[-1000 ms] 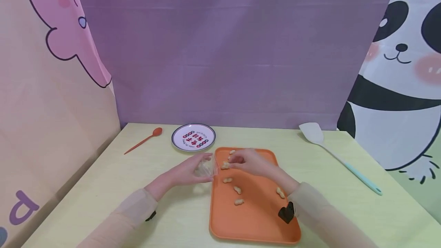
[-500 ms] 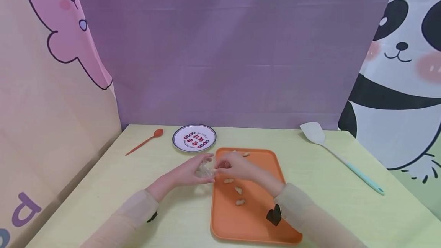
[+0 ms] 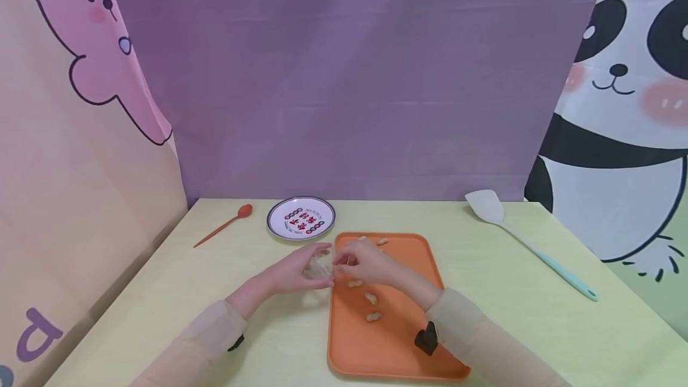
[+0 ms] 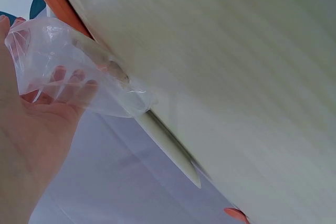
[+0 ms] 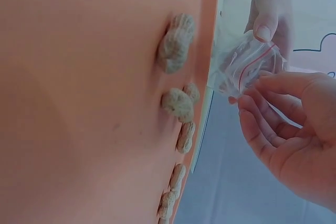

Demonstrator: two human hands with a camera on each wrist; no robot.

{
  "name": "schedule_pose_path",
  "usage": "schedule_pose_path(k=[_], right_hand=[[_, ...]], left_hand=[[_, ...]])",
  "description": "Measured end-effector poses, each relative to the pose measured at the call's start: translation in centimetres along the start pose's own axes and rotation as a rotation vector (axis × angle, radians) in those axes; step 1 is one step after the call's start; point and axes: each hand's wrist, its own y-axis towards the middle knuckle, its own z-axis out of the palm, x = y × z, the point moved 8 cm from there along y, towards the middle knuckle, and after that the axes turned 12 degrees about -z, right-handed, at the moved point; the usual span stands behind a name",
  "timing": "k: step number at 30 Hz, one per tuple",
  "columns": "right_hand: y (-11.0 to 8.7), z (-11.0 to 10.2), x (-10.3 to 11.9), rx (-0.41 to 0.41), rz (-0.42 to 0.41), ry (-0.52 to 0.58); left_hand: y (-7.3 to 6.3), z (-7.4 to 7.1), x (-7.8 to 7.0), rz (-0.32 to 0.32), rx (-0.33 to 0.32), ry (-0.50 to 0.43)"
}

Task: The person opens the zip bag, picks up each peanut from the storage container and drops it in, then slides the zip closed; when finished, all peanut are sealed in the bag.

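Observation:
My left hand (image 3: 295,269) holds a clear plastic zip bag (image 5: 247,64) with a red line along its seal, just left of the orange tray (image 3: 398,339). The left wrist view shows a peanut (image 4: 118,72) through the film, with fingers spread behind the bag. My right hand (image 3: 365,260) is over the tray's left edge, at the mouth of the bag. Its thumb and fingertips pinch the bag's edge in the right wrist view. Whether they also hold a peanut, I cannot tell. Several peanuts (image 5: 176,43) lie on the tray, some hidden under my right hand in the head view.
A white plate (image 3: 301,218) with red lettering stands behind the bag. An orange spoon (image 3: 223,226) lies at the back left. On the right lies a spatula (image 3: 529,246) with a white blade and a pale blue handle end. A purple cloth (image 3: 349,76) hangs behind the table.
My right hand has moved left from the peanuts at the tray's back to the bag's mouth, staying there over the last half second. The left hand keeps its hold on the bag.

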Motion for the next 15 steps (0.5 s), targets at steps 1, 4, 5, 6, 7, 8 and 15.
schedule_pose_path(k=[1, 4, 5, 6, 7, 8, 15], right_hand=[[0.0, 0.0, 0.0, 0.0, -0.003, 0.01], [-0.1, 0.0, -0.1, -0.004, -0.002, 0.028], [-0.2, -0.1, -0.1, -0.006, -0.001, 0.033], [-0.3, -0.1, -0.2, -0.01, -0.007, 0.038], [-0.4, -0.3, -0.3, -0.012, -0.002, 0.04], [-0.5, -0.4, -0.4, -0.018, -0.002, 0.035], [-2.5, -2.6, -1.3, -0.063, 0.066, 0.088]], left_hand=[[0.0, 0.0, 0.0, 0.001, -0.002, 0.003], [0.0, 0.0, 0.2, -0.008, -0.001, 0.01], [0.0, 0.0, 0.3, -0.011, -0.002, 0.009], [0.0, 0.0, 0.3, -0.016, -0.001, 0.011], [0.0, 0.0, 0.3, -0.018, -0.002, 0.01], [-0.1, -0.1, 0.3, -0.023, -0.002, 0.011], [-0.1, -0.1, 0.2, 0.001, -0.006, 0.012]])
